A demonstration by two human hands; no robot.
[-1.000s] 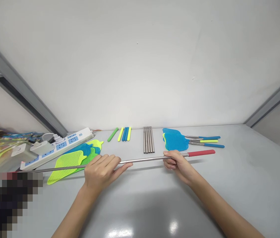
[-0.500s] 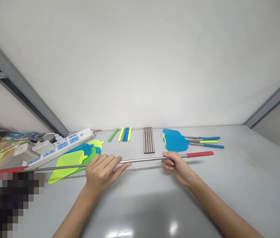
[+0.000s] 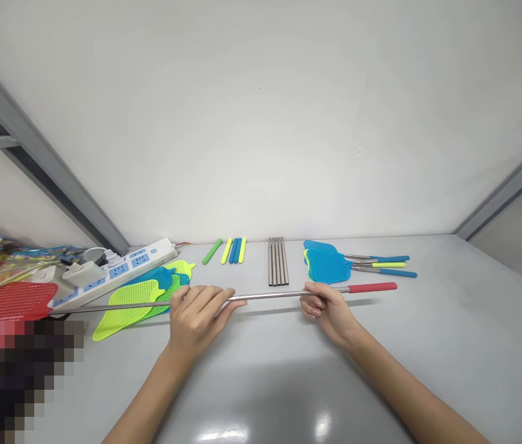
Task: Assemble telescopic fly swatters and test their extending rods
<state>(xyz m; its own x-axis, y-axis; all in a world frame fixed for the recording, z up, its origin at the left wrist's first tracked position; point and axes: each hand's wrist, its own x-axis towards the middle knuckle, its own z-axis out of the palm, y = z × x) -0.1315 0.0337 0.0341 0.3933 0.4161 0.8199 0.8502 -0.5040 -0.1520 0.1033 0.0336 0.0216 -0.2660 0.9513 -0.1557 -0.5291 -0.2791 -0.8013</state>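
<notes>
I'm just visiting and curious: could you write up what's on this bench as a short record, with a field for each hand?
Left hand: closed over the metal rod
Right hand: holds the same rod near its red grip
Rod's far end: red mesh head, partly blurred out
Left side: loose mesh heads in yellow-green, green and blue; white power strip
Back: loose grips in green, yellow and blue; metal tubes in a row
Right side: swatters with blue and yellow grips
Surface: grey tabletop
</notes>
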